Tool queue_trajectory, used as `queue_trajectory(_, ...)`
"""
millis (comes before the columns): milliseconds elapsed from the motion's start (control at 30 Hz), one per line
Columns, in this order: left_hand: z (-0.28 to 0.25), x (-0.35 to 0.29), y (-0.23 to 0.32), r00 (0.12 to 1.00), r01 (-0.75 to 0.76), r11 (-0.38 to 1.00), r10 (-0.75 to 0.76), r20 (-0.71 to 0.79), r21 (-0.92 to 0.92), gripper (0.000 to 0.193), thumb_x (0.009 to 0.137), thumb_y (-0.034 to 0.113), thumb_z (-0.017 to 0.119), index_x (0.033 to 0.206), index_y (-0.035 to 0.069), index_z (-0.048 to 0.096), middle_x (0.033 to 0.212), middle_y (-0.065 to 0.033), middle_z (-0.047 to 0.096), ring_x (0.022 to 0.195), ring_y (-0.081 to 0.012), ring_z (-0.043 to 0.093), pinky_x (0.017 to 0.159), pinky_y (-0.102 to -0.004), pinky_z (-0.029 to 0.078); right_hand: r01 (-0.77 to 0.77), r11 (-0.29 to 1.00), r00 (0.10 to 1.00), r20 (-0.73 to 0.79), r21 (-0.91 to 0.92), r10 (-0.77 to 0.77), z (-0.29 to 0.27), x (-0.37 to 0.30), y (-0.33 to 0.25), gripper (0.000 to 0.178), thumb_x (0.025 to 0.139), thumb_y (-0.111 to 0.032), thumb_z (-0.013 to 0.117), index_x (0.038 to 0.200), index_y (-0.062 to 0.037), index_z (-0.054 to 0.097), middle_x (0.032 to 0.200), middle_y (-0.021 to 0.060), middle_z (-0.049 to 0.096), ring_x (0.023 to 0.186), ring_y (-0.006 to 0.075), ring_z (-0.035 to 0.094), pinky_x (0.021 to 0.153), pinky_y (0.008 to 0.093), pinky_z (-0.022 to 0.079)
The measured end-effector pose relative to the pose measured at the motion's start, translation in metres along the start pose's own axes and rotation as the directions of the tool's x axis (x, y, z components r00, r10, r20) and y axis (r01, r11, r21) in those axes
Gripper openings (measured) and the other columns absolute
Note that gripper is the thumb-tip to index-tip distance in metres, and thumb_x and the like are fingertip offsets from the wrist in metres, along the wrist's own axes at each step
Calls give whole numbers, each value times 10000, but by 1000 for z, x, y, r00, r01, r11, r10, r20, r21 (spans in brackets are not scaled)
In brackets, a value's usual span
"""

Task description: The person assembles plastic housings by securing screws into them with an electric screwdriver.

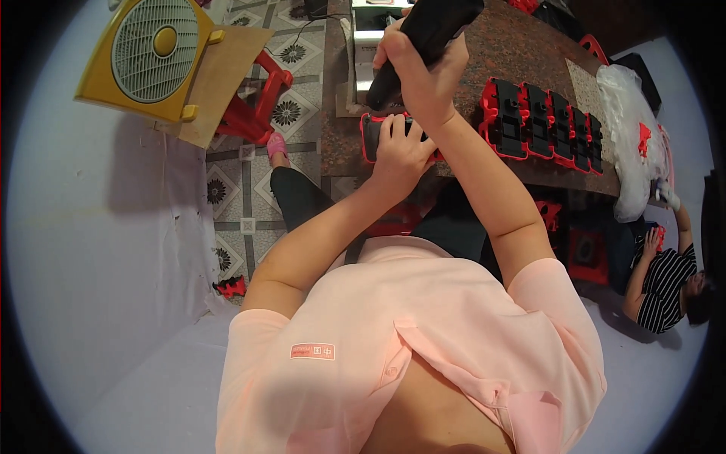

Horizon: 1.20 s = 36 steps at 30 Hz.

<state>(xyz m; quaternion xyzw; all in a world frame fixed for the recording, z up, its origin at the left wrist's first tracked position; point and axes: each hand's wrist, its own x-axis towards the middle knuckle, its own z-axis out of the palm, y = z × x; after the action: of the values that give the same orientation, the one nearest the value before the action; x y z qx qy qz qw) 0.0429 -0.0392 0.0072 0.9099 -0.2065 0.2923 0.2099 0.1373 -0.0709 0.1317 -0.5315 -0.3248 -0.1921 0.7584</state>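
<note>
My right hand (435, 76) is wrapped round a long black handheld tool (432, 41), raised over the near edge of the table. The tool slants, with its lower left end above a red-and-black plastic case (370, 135); whether the two touch I cannot tell. My left hand (401, 155) grips that case at the table's edge, fingers bent over its top. The hand covers much of the case. To the right of my right forearm, a row of several similar red-rimmed black plastic parts (537, 121) stands on the table.
The speckled brown table (484, 64) carries a white lit device (370, 34) at its far left and clear plastic bags (624, 136) at its right. Left stand a yellow box fan (155, 57) and red stool (257, 106). Another person (665, 284) works at far right, holding a red part.
</note>
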Motion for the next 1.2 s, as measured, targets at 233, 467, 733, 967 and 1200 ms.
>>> queue_trajectory(233, 8, -2, 2, 999, -12, 1000, 12, -44, 2, 427, 725, 248, 797, 1119, 128, 684, 1095, -119, 593, 1072, -358, 530, 993, -516, 402, 16, 999, 993, 115, -36, -12, -3, -9, -5, 323, 924, -96, 706, 1121, -7, 466, 767, 65, 639, 647, 120, 625, 621, 265, 509)
queue_trajectory(467, 1, 6, 4, 966, 217, 955, -180, 187, -201, 463, 848, 297, 682, 1275, 125, 629, 1219, -123, 601, 1175, -352, 515, 1058, -518, 366, 31, 999, 987, 159, 33, -36, 14, -12, -8, 393, 822, -22, 800, 1073, -29, 497, 812, 9, 638, 684, 66, 617, 603, 219, 496)
queue_trajectory(733, 11, -2, -2, 1000, 14, 1000, -14, -26, 0, 402, 773, 204, 720, 1156, 89, 679, 1131, -133, 614, 1118, -379, 537, 1018, -531, 410, 80, 994, 984, 163, -73, -67, -1, -5, -1, 311, 934, -99, 671, 1118, 27, 455, 732, 71, 632, 625, 126, 614, 623, 255, 501)
queue_trajectory(967, 12, 1, -3, 1000, 11, 994, -8, -26, 108, 363, 884, 327, 662, 1192, 135, 661, 1107, -28, 654, 1088, -263, 612, 908, -511, 414, 52, 996, 983, 181, -78, -37, 0, -9, -1, 312, 927, -76, 674, 1130, 24, 459, 766, 70, 636, 653, 127, 617, 630, 260, 509)
queue_trajectory(1200, 28, -7, 0, 997, 57, 995, -52, -62, 80, 326, 839, 210, 675, 1150, 115, 686, 1074, -60, 629, 1088, -228, 598, 943, -460, 431, -31, 996, 971, 232, -84, 50, 12, -17, 3, 481, 786, -132, 858, 1112, -3, 529, 823, 17, 632, 695, 59, 606, 614, 225, 490)
